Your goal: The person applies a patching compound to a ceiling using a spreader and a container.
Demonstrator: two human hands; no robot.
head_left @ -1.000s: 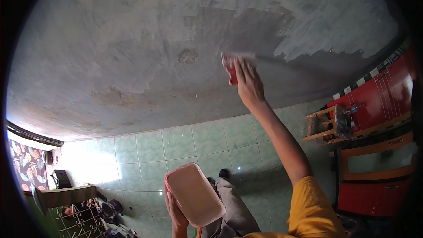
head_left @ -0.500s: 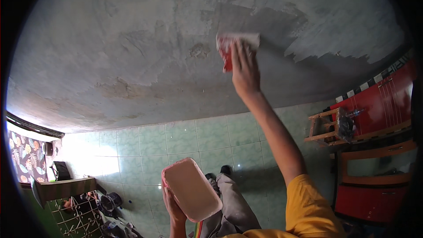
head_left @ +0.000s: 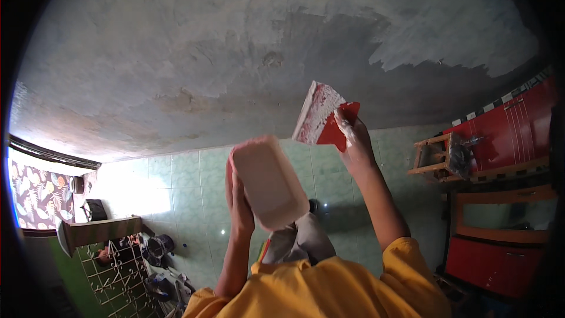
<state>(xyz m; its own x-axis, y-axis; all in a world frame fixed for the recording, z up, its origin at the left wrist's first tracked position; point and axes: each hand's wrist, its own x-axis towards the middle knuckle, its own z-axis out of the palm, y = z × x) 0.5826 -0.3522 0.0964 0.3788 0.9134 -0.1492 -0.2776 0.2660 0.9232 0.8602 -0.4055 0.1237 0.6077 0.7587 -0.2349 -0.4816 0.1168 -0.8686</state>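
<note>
Gripping a red plastic scraper smeared with white putty (head_left: pixel 321 122), right hand (head_left: pixel 355 141) raised just below the grey patchy ceiling (head_left: pixel 176 53), fingers clamped on its handle. Left hand (head_left: pixel 238 197) wrapped around a white rectangular plastic tub (head_left: pixel 268 181), held beside the scraper, apart.

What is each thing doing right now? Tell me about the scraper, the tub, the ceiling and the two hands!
Red scraper: held off the ceiling, blade smeared with white putty.
White tub: lifted up, tilted, only its underside shows.
Ceiling: grey, partly coated, a paler patch at the right.
Right hand: gripping the scraper.
Left hand: holding the tub from the side.
</note>
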